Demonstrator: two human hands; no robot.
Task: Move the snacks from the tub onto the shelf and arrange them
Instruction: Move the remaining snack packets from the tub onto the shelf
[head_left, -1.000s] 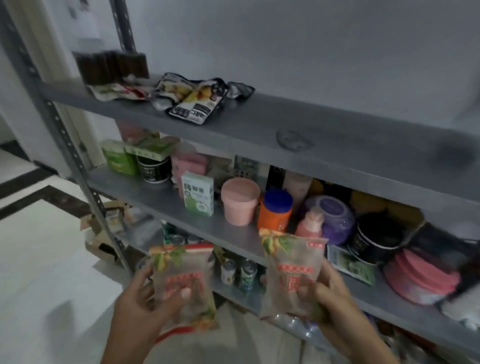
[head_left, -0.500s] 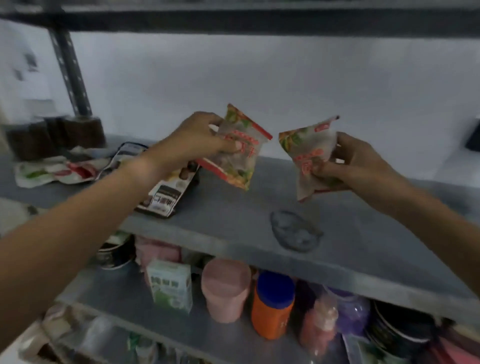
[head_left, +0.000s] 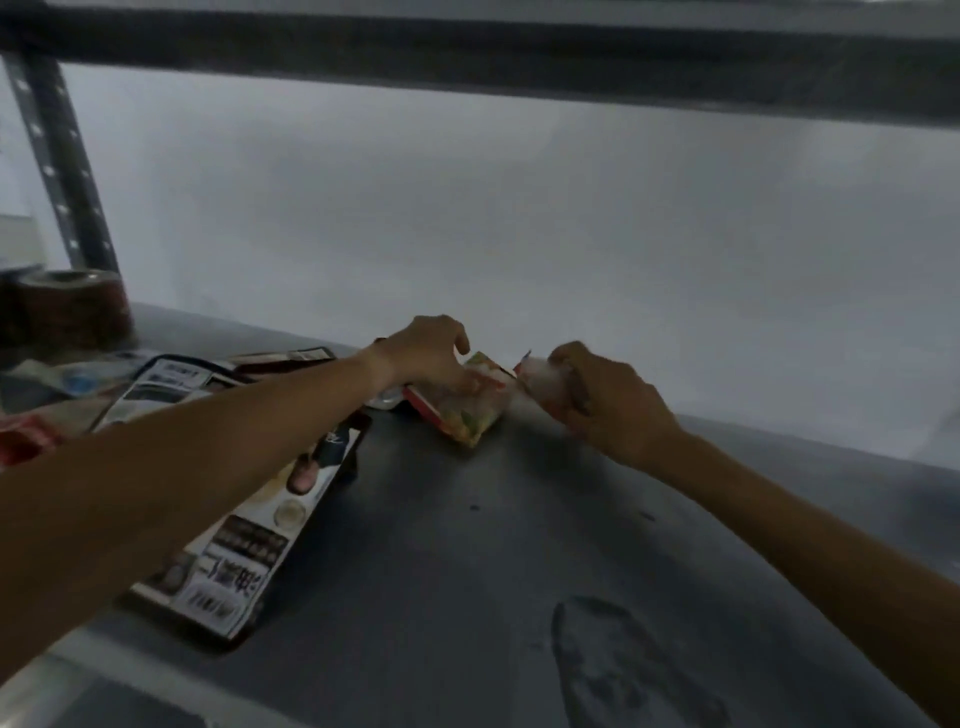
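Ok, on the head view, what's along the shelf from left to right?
Brown tub → black-and-white snack packet → left hand → snack packet with the red edge → second snack packet → right hand.

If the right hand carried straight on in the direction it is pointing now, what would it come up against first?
Probably the snack packet under the left hand: the right hand, gripping its own blurred packet, points left and away toward it. Behind that stands the white wall; depth is uncertain.
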